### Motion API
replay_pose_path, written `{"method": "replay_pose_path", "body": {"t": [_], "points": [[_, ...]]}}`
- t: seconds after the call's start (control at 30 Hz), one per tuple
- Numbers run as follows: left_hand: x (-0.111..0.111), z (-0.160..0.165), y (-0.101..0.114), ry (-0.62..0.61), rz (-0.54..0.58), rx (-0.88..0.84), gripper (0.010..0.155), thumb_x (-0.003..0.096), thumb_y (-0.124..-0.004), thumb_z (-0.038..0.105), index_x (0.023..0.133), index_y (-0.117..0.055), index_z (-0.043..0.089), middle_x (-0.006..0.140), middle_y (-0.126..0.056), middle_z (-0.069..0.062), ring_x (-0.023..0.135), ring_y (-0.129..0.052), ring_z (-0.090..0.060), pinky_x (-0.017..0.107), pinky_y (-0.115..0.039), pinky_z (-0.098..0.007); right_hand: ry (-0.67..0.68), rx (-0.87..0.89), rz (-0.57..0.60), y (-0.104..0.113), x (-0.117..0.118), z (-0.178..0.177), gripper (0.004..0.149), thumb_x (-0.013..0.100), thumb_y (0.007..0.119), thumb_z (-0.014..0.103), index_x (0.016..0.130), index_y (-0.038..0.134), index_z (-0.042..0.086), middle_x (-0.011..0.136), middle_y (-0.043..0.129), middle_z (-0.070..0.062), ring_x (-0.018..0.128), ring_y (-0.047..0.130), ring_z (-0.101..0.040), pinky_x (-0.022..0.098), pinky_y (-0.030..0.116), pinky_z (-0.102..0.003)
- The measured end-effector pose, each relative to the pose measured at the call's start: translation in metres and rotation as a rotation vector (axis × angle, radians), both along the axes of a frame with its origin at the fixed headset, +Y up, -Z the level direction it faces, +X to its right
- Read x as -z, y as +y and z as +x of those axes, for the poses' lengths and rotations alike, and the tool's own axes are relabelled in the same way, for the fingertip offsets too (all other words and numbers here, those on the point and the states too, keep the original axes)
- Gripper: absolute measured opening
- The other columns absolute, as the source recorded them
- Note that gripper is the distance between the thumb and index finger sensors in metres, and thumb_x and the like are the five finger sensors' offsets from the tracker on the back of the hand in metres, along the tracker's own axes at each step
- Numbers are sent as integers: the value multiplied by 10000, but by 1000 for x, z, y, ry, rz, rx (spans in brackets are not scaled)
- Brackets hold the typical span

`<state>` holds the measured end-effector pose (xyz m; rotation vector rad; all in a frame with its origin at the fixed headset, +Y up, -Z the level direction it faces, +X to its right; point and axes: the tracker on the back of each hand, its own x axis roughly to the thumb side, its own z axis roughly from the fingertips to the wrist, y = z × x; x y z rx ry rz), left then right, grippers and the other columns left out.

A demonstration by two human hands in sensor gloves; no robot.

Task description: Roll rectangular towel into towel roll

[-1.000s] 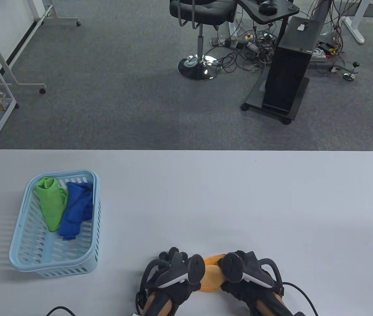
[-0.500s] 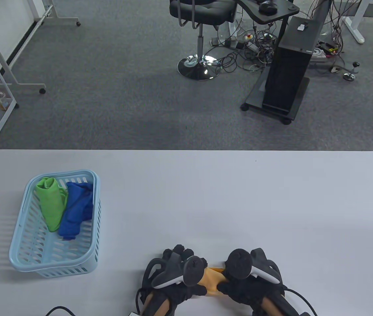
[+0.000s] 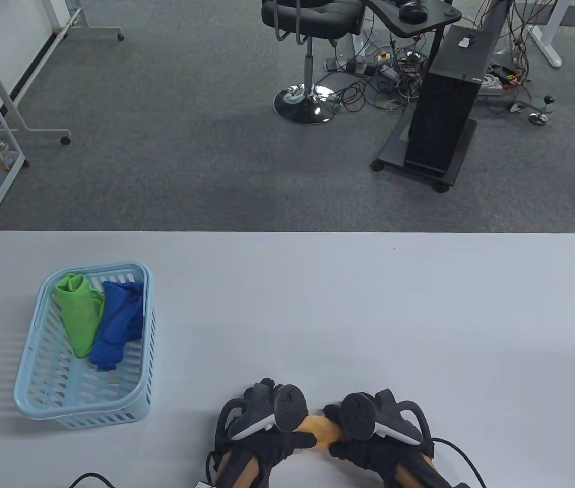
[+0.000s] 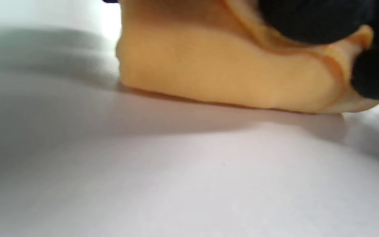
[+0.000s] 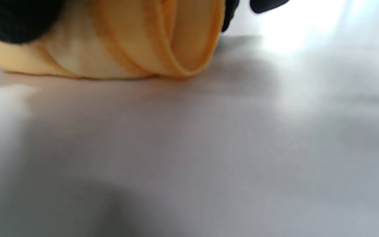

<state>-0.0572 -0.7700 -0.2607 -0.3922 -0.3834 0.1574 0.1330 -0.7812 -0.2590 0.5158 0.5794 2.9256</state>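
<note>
table [image 3: 369,305] open ahead, right | basket [image 3: 148,335] (towels inside) blocks left

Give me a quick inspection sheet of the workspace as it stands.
Surface: white table, bare around the work.
Job's things: orange towel, rolled, lying on the table near its front edge between both hands.
Clutter: light blue basket at left, holding a green towel and a blue towel.
Grippers: left hand and right hand each grip an end of the roll.
Cables: black glove leads at the front edge.
Surroundings: grey carpet, office chair, black stand, floor wiring.
</note>
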Motion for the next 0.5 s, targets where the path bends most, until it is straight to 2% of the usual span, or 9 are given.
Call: {"method": "replay_pose_path", "body": {"t": [0.03,0.13,0.23,0.33,0.4,0.5], "points": [[-2,2,4,-13,48,5,802,326,-709,603,1063,-540,338,1125,-437,-197,1048,-330,-479,700,-339,-690,-12,2,14,-1,1,0,794,279,698,579,1007,543,300,999,480,-108,987,442,-369,708,382,-627],[-5,6,11,-49,105,-24,768,328,-768,570,1038,-528,398,1122,-450,-170,1051,-347,-465,703,-342,-690,-23,-71,29,-1,2,1,809,282,616,610,1016,541,281,1030,417,-117,1002,375,-375,713,349,-632],[-4,8,5,-47,64,62,800,325,-797,557,1049,-486,417,1125,-457,-162,1053,-345,-471,705,-338,-692,-30,-75,-1,-5,3,4,846,285,562,630,1043,472,263,1052,365,-133,1006,347,-384,711,346,-639],[1,4,-1,9,22,135,758,341,-802,503,1028,-483,467,1126,-484,-151,1056,-360,-473,712,-348,-687,-34,-56,-43,-7,1,2,880,290,526,636,1055,362,234,1057,296,-143,1008,313,-387,711,335,-641],[4,0,0,43,4,95,719,342,-811,467,1011,-548,476,1120,-506,-153,1055,-366,-472,710,-349,-687,-13,-16,-45,-4,-2,-2,912,280,532,639,1053,304,211,1059,268,-135,1011,300,-380,714,327,-640],[8,-13,3,98,-63,143,699,359,-795,446,1012,-553,504,1144,-458,-152,1063,-304,-481,719,-315,-686,40,112,-17,6,-10,-10,928,277,576,629,1041,224,236,1058,233,-115,1019,309,-362,719,324,-639]]}}
